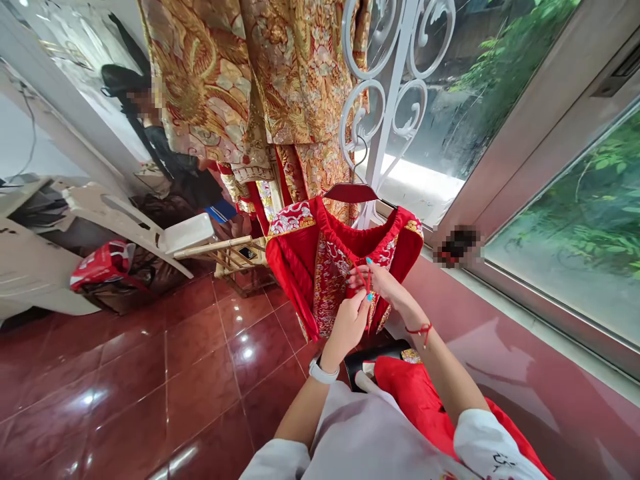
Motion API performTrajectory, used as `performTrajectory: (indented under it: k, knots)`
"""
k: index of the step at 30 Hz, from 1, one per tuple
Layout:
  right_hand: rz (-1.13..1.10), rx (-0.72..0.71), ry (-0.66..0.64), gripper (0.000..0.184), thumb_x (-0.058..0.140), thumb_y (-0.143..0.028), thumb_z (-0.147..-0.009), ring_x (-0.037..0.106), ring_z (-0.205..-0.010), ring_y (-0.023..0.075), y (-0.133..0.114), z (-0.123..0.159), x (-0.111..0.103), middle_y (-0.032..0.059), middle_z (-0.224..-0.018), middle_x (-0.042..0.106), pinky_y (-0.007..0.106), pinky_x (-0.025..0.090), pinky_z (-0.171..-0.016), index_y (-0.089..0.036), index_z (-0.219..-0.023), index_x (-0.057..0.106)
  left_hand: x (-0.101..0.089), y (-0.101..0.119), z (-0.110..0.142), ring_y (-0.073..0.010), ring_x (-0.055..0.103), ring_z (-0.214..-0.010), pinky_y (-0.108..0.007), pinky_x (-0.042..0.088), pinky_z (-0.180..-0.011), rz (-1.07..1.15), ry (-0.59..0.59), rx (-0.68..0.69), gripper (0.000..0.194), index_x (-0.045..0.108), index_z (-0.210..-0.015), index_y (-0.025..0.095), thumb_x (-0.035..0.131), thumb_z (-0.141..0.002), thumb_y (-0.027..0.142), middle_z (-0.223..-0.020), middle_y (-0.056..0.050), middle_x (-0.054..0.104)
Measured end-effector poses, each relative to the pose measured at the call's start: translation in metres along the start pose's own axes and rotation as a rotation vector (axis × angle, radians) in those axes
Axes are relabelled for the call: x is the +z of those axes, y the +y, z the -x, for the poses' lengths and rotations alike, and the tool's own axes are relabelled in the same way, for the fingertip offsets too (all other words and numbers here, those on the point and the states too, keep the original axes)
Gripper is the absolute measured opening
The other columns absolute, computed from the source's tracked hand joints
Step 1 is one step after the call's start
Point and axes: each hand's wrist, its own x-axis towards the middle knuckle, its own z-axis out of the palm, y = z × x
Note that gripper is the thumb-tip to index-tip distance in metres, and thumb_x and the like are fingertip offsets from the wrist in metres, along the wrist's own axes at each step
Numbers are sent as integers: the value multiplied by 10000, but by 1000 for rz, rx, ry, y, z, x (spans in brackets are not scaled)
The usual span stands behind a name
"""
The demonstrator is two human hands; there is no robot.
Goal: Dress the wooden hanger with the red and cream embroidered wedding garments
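A red embroidered jacket (333, 287) with silver and gold trim hangs in front of me on a dark red hanger (351, 193). At its front opening my left hand (349, 325), with a white watch on the wrist, is closed in a pinch on a thin red cord (369, 281). My right hand (381, 280), wearing a red string bracelet, is just above it, its fingers also pinching the cord near the collar. Where the cord ends is hidden by my fingers. Below my arms lies a heap of red cloth (407, 383).
Gold embroidered garments (300, 73) hang behind the jacket beside a white scrolled metal frame (395, 87). At left are a bamboo stand (235, 257), a white chair (187, 232) and a red bag (103, 265). Another person (173, 160) in dark clothes is behind them. Windows line the right.
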Motion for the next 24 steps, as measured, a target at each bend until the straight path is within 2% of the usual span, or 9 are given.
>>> performTrajectory:
  k: [3,8,11,14,16,20,21,22,24]
  knots:
    - [-283,226,-192,330,559,-478,-941,666,-730,203,-26,-20,5,77,-761,695,355,600,-735,-196,-801,656,5,5,9,-141,363,-546,-301,266,-560,72,54,-38,452,488,-739,215,388,-986,579,-586,22,425]
    - [-503,577,-176,275,420,-310,-1040,651,-688,158,-92,-66,-14,72,-733,657,289,598,-655,-165,-857,566,-8,40,26,-127,310,-586,-286,260,-573,143,101,-61,478,428,-732,215,385,-981,621,-616,39,353]
    - [-604,562,-237,276,372,-299,-1060,540,-548,112,-110,-76,-9,6,-633,547,208,499,-490,-184,-848,507,-22,58,35,-125,282,-562,-301,216,-567,32,73,-20,426,392,-708,216,367,-1017,507,-585,45,319]
    - [-575,489,-264,271,355,-197,-1050,269,-402,59,-101,-72,2,-83,-522,320,149,250,-360,-199,-797,454,-44,60,26,-129,317,-539,-304,221,-564,-167,-99,22,345,425,-695,214,412,-1007,363,-563,38,374]
    - [-466,434,-231,241,410,-171,-1022,159,-395,51,-89,-68,5,-109,-509,231,156,149,-354,-201,-785,441,-68,60,-1,-141,406,-571,-295,284,-588,-311,-93,97,271,473,-707,213,475,-968,285,-619,16,483]
    - [-297,325,-238,215,559,-212,-948,144,-406,40,-69,-65,2,-121,-503,220,165,123,-374,-197,-760,454,-131,63,-109,-203,585,-900,-335,441,-839,-381,506,334,75,601,-894,207,537,-925,233,-966,-78,643]
    - [-276,312,-244,235,579,-229,-938,147,-405,38,-66,-66,2,-121,-499,223,167,120,-376,-197,-744,451,-145,63,-140,-209,592,-932,-343,450,-869,-369,565,345,76,616,-917,203,545,-918,232,-991,-85,649]
    - [-260,303,-250,259,600,-250,-929,149,-403,36,-62,-66,2,-122,-495,223,168,116,-377,-199,-728,444,-157,63,-171,-211,600,-924,-347,459,-874,-368,527,342,76,632,-921,200,570,-903,241,-972,-81,655]
    - [-245,283,-256,316,653,-302,-905,156,-399,33,-56,-66,4,-124,-493,223,170,109,-380,-207,-707,425,-173,62,-223,-213,613,-851,-349,481,-830,-377,293,310,88,666,-885,195,606,-869,258,-853,-60,657]
